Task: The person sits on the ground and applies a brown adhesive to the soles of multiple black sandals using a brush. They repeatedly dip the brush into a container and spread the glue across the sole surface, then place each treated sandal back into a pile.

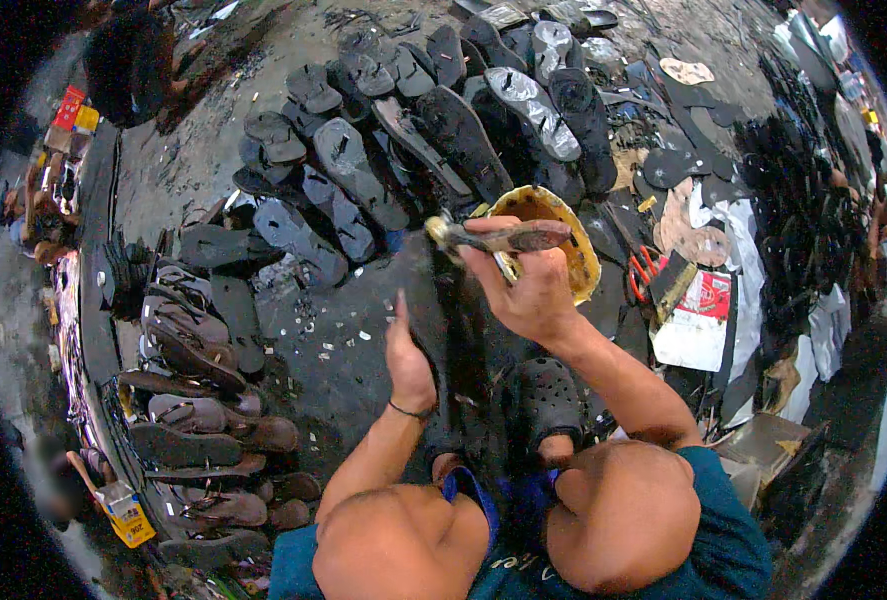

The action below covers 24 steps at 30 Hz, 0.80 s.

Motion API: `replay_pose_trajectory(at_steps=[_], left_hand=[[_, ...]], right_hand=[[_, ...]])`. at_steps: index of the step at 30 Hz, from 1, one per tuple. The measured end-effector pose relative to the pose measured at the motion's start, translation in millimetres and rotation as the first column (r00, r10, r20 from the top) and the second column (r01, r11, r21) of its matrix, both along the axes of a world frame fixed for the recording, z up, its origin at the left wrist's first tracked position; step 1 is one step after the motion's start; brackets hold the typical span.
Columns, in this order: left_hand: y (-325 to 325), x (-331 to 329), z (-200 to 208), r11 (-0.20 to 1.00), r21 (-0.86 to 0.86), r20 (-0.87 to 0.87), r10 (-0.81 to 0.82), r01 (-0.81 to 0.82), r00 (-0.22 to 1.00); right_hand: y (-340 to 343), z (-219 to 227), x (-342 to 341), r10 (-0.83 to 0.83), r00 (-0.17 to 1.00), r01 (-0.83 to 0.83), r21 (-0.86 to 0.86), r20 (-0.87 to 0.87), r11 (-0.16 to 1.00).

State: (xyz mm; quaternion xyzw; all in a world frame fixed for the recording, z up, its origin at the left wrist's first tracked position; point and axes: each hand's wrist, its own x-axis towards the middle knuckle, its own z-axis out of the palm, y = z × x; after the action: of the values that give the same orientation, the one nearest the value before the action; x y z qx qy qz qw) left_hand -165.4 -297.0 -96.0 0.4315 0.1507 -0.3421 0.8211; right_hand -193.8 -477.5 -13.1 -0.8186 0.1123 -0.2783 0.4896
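My right hand [533,290] is closed around the wooden handle of a brush [513,238], whose pale, smeared bristle end points left. Right behind that hand is a bowl [575,222] with a yellow, crusted rim and amber residue inside. A long black sandal sole [431,310], blurred by motion, stands between my hands under the brush tip. My left hand [409,365] grips its left side, thumb up along the edge; the other fingers are hidden behind it. Whether the bristles touch the sole I cannot tell.
Rows of dark sandals [353,170] curve across the ground ahead, and more sandals [193,410] line the left. Red-handled scissors [643,272] lie right of the bowl, near a white and red packet [693,325]. A yellow box [123,515] stands at the lower left. My clog-clad foot [548,400] is below.
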Motion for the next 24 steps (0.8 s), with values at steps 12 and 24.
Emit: replay_pose_trajectory(at_steps=[12,24], left_hand=[[33,-10,27,0.986,-0.027,-0.220,-0.166,0.164,0.961],[18,50,52,0.993,-0.119,-0.174,-0.022,0.001,0.985]], right_hand=[[17,-1,-35,0.339,0.914,-0.070,0.740,-0.220,0.669],[53,0,-11,0.262,0.962,-0.251,0.127,-0.077,0.960]])
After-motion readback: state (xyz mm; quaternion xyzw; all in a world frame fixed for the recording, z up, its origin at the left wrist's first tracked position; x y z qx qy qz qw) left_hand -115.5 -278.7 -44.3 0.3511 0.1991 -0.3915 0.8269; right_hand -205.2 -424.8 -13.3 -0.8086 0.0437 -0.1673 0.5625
